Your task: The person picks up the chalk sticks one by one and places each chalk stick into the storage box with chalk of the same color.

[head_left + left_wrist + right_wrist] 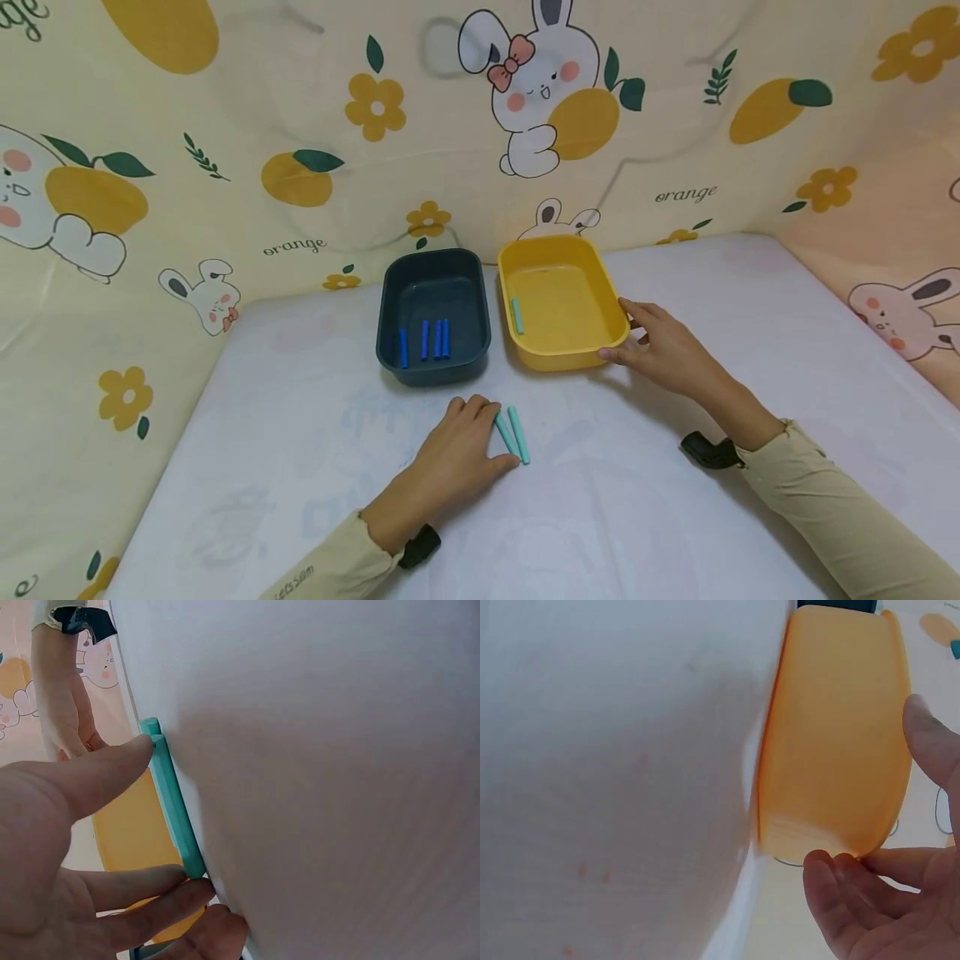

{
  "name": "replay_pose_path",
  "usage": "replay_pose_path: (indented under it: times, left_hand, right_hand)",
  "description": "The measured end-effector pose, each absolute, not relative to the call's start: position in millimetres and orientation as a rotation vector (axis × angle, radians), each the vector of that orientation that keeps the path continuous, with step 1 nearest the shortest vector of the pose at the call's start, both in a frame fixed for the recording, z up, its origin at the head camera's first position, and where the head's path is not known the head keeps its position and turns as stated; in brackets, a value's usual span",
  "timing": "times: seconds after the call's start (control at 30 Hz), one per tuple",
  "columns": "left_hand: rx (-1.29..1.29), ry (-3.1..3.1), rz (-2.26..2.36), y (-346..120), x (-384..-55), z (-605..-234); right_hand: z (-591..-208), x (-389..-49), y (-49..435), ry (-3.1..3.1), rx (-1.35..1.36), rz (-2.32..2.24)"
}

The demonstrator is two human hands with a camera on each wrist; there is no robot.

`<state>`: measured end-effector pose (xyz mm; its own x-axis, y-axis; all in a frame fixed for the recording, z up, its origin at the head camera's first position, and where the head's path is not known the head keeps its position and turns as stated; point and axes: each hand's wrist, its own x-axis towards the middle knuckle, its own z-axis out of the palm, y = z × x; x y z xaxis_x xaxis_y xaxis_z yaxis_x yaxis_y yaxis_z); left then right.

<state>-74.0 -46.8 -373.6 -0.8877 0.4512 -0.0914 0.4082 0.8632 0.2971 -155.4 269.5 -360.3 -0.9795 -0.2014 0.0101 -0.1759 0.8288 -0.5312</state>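
Note:
My left hand (pixel 453 454) is low over the table, with thumb and fingertips at opposite ends of a slim mint-green stick (pixel 506 435), pinching it lengthwise. A second mint-green stick (pixel 519 435) lies right beside it; in the left wrist view the held stick (pixel 174 814) mostly covers it. My right hand (pixel 671 354) holds the near right corner of a yellow plastic tub (pixel 562 360), thumb at the rim and fingers against the side wall (pixel 829 742). Inside that tub, one mint-green stick (pixel 517 317) lies near the left wall.
Left of the yellow tub stands a dark blue-green tub (pixel 431 375) holding several blue sticks (pixel 425 340). Both stand toward the back of the white-covered table (pixel 600 508). A patterned cloth (pixel 435 92) hangs behind it. Dark straps circle both wrists.

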Motion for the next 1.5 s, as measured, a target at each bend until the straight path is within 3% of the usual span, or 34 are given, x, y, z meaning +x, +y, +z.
replay_pose_path:
  times: [0.5,1.5]
  left_hand:
    - [0.765,2.925,0.281,-46,-77,-377]
    - [0.589,2.867,0.718,-87,-93,-366]
  right_hand:
    - [-363,-156,269,2.889,-0.327,-0.916]
    - [-360,-153,267,2.864,-0.298,-0.923]
